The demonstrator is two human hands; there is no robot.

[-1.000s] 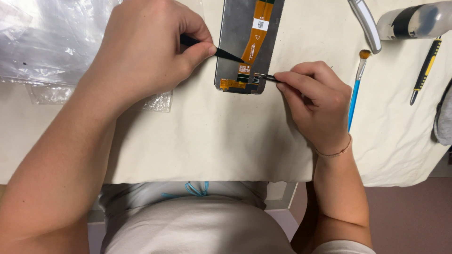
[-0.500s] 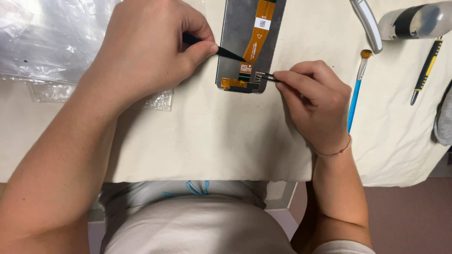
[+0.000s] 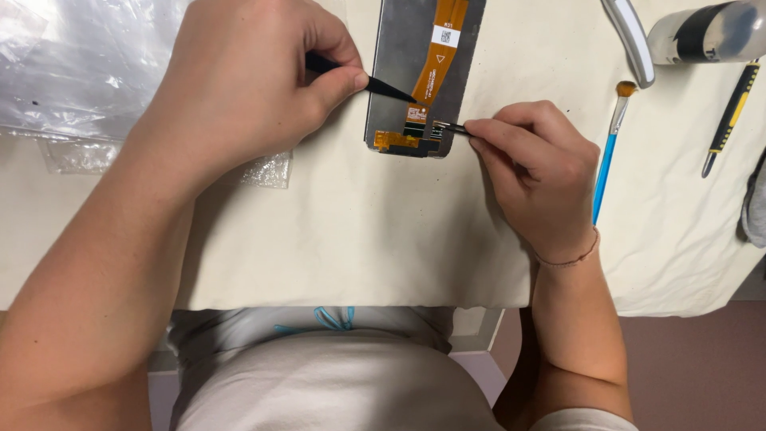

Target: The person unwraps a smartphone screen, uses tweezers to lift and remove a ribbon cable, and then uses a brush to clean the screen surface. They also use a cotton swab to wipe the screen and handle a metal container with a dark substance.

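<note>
The left hand (image 3: 239,80) has its grip pressed together around a black pointed tool (image 3: 375,86), thumb and forefinger pinching the shaft; the tip rests on the orange ribbon cable (image 3: 437,60) of a grey phone screen panel (image 3: 399,72). The right hand (image 3: 535,172) pinches thin metal tweezers (image 3: 448,127), fingers closed tightly, the tips touching the small connector at the panel's lower edge. The panel lies flat on the cream cloth covering the tabletop (image 3: 359,231), its upper part cut off by the frame. Whether the tweezers hold anything is too small to tell. Right of the hand lie a blue-handled brush (image 3: 608,156) and a yellow-and-black screwdriver (image 3: 728,116). A clear plastic bag (image 3: 72,72) lies at the left; what it holds cannot be seen.
</note>
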